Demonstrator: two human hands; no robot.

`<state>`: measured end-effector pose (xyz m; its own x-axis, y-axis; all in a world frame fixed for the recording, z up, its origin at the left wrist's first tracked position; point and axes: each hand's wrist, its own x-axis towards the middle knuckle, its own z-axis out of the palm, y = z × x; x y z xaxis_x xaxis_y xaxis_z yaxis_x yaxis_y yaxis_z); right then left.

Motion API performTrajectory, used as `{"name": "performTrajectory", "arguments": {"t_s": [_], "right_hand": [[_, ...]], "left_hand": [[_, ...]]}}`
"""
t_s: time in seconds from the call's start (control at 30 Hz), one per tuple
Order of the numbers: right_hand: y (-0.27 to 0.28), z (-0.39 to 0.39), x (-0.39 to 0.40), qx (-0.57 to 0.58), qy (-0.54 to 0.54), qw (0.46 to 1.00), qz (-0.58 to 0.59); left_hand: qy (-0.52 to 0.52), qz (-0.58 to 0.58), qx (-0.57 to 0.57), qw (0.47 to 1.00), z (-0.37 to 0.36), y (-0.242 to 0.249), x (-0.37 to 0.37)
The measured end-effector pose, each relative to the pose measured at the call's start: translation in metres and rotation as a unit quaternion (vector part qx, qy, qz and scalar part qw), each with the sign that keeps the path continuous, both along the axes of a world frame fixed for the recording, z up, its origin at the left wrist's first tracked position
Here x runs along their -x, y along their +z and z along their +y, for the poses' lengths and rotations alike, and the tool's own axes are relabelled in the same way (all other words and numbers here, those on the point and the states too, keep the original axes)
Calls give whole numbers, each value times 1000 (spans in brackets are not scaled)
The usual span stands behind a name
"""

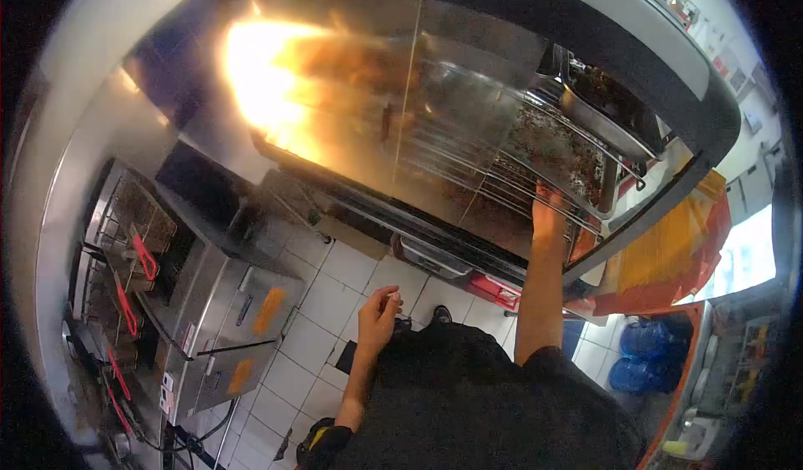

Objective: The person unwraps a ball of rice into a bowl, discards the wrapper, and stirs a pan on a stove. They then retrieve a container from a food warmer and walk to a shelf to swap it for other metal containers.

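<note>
My right hand (549, 212) reaches into a metal cooking unit and closes on the near bars of a wire rack (481, 169); its fingertips are partly hidden. Right beside that hand, a dark-stained metal tray (556, 148) lies at the rack's right end. Low in front of my body, my left hand (378, 319) hangs over the floor with loosely bent fingers, the thumb apart, and nothing visible in it. Bright flames (272, 77) burn at the left part of the unit, away from both hands.
A deep metal pan (606, 114) sits at the unit's right end. To the left stands a fryer-like steel unit (222, 324) with red-handled baskets (125, 307). Blue water bottles (640, 357) are at lower right, above white floor tiles (355, 265). Yellow-orange sheeting (665, 236) hangs at right.
</note>
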<state>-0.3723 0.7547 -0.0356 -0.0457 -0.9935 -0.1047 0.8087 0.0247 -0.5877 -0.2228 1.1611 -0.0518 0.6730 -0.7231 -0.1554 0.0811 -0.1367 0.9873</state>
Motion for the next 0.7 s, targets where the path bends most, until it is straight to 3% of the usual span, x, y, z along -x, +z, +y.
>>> {"name": "performTrajectory", "arguments": {"t_s": [0.17, 0.27, 0.37, 0.4, 0.6, 0.7], "right_hand": [[-5, 37, 14, 36, 15, 999, 22], [-2, 62, 7, -26, -31, 999, -21], [12, 107, 9, 83, 16, 996, 10], [33, 120, 5, 48, 18, 999, 2], [46, 131, 9, 48, -7, 999, 23], [47, 131, 4, 44, -38, 998, 29]], "left_hand": [[-55, -2, -26, 998, -5, 3, 4], [-77, 5, -14, 997, -9, -6, 6], [-99, -1, -12, 995, -12, -7, 6], [-108, -6, -16, 994, -13, -5, 7], [-175, -4, -50, 983, -12, 9, 11], [-226, -50, -46, 972, -10, -10, 15]]}}
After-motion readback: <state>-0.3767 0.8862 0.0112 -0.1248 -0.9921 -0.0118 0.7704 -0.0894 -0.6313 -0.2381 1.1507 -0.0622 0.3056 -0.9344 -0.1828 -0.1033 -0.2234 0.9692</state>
